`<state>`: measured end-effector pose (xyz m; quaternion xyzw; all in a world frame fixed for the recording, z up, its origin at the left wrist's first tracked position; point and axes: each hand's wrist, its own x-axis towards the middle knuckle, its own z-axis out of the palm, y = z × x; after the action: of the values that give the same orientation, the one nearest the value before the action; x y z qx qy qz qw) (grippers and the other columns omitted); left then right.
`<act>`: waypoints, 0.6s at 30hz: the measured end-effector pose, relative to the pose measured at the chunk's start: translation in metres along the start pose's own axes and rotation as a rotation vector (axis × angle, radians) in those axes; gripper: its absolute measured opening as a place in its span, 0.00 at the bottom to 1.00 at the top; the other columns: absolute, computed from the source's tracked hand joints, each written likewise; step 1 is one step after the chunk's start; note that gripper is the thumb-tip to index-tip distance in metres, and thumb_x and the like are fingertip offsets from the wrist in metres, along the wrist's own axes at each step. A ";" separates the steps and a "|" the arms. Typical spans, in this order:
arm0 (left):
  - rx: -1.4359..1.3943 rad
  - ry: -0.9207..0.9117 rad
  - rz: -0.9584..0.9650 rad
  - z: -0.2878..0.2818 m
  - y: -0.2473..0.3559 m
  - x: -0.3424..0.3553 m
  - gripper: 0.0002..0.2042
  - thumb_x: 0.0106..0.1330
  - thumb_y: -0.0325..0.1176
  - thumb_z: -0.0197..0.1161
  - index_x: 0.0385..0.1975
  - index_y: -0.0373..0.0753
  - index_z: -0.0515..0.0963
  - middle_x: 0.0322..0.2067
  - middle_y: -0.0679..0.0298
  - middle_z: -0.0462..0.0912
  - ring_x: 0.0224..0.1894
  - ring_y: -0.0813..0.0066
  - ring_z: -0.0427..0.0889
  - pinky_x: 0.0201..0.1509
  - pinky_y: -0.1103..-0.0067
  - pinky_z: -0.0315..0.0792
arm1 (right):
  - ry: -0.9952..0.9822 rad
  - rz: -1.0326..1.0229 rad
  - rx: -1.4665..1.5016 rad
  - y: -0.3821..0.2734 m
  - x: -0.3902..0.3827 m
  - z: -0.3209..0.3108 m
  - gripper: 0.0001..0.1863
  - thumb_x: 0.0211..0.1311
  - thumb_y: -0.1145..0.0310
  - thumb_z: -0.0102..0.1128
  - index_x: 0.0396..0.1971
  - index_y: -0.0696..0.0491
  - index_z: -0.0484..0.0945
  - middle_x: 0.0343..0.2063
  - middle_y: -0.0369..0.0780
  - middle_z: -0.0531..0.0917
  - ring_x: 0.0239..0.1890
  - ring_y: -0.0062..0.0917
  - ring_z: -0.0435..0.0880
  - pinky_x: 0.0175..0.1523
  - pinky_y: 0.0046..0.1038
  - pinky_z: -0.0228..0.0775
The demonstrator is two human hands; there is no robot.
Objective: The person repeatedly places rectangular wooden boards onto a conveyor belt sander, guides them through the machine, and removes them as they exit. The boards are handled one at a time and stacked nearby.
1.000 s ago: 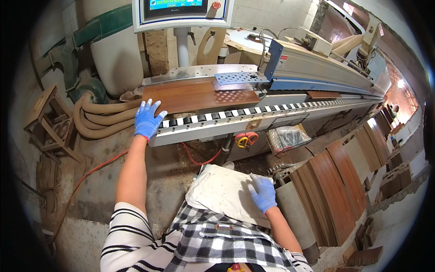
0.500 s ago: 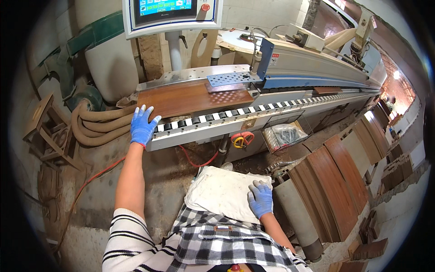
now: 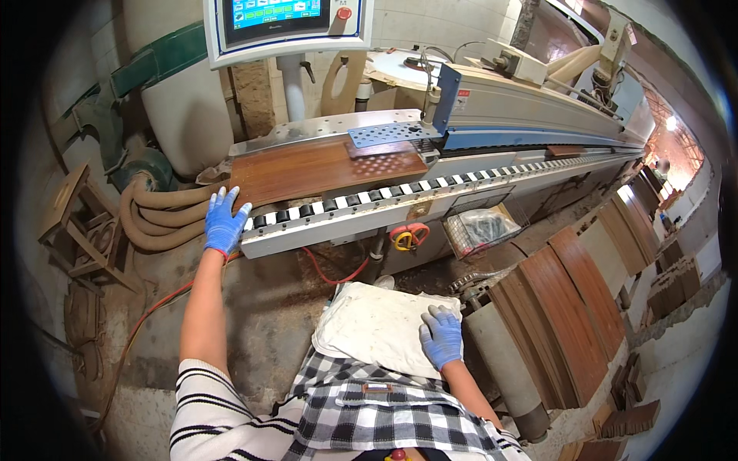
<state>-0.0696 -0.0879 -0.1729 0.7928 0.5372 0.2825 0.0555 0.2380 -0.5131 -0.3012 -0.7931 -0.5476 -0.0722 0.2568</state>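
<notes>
Left hand (image 3: 224, 223) at the frame's left, fingers apart by the brown board (image 3: 307, 170), right hand (image 3: 442, 338) at lower middle, flat on white cloth (image 3: 367, 321), fingers a little apart

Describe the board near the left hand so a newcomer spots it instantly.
Find the long machine below the lit screen. At its left end, behind the roller row, a reddish-brown board lies flat beside the left hand. Unlike the stacked boards at right, it has a blue perforated plate over one end.
</notes>
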 end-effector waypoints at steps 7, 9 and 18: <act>-0.076 0.015 0.044 0.003 -0.009 -0.002 0.26 0.65 0.46 0.61 0.61 0.45 0.71 0.66 0.54 0.65 0.69 0.53 0.58 0.72 0.67 0.54 | 0.008 -0.009 -0.008 -0.002 0.001 -0.003 0.14 0.56 0.64 0.58 0.41 0.51 0.81 0.51 0.43 0.78 0.58 0.41 0.71 0.65 0.42 0.58; -0.077 0.017 0.056 0.002 -0.009 -0.001 0.25 0.65 0.45 0.61 0.61 0.45 0.71 0.66 0.54 0.65 0.69 0.53 0.59 0.72 0.67 0.54 | 0.000 -0.010 -0.011 -0.004 0.001 -0.004 0.14 0.56 0.65 0.58 0.42 0.51 0.81 0.51 0.43 0.78 0.58 0.42 0.71 0.65 0.43 0.58; -0.059 -0.022 0.047 -0.002 -0.006 0.002 0.25 0.65 0.46 0.61 0.61 0.45 0.72 0.65 0.55 0.65 0.69 0.53 0.59 0.72 0.67 0.54 | -0.003 -0.002 -0.012 -0.001 -0.001 -0.001 0.14 0.56 0.64 0.58 0.42 0.50 0.81 0.51 0.43 0.78 0.58 0.42 0.70 0.66 0.43 0.57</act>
<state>-0.0755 -0.0840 -0.1728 0.8063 0.5092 0.2907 0.0780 0.2369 -0.5138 -0.3002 -0.7941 -0.5484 -0.0745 0.2511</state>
